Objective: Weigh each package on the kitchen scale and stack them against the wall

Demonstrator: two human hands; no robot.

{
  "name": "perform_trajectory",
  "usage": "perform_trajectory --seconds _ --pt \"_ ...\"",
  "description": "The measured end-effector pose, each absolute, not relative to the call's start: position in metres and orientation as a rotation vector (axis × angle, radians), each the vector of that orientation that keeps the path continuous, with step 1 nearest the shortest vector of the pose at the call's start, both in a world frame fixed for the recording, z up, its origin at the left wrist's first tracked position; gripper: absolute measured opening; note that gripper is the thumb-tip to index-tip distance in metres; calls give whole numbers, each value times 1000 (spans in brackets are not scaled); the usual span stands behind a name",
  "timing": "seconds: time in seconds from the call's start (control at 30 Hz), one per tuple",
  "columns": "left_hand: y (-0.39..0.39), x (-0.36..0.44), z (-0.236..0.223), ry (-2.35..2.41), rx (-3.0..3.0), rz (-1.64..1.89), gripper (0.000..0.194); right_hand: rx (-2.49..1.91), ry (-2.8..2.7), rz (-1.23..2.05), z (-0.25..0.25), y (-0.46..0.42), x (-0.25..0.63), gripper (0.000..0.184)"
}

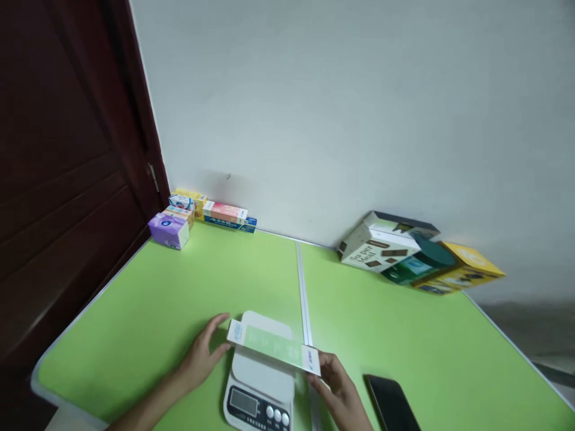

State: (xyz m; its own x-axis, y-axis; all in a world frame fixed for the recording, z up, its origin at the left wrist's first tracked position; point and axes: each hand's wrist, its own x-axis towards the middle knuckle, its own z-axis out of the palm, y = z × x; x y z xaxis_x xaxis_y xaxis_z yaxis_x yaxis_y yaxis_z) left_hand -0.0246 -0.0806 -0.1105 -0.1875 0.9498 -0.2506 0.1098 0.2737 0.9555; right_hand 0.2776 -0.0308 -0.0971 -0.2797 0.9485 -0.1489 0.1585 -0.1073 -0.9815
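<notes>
A long, slim green-and-white carton [274, 348] lies slantwise across the pan of a white digital kitchen scale [263, 374]; whether it rests on the pan or hangs just above, I cannot tell. My right hand [338, 389] pinches the carton's right end between thumb and fingers. At the other end, my left hand [202, 353] has its thumb and fingers spread around the corner, with a small gap to the carton. The scale's dark display [243, 402] and several round buttons face me.
A black phone [390, 404] lies right of the scale. Small cartons, among them a purple box [169, 230] and a pink box [224, 212], stand at the back left. Larger boxes, one white [380, 248] and one yellow [462, 269], lean by the wall. A metal seam [303, 293] divides the green table.
</notes>
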Motion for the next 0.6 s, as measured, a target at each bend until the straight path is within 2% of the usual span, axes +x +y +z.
perform_trajectory --seconds 0.17,0.4,0.6 --pt "-39 -28 -96 1286 867 1288 38 -1305 -1420 1438 -78 12 251 26" --pt "94 -72 -60 1397 410 1539 9 -1320 -1338 1309 -40 145 165 43" --pt "201 -111 -44 1493 397 1777 29 -1347 -1408 1166 -21 253 75 36"
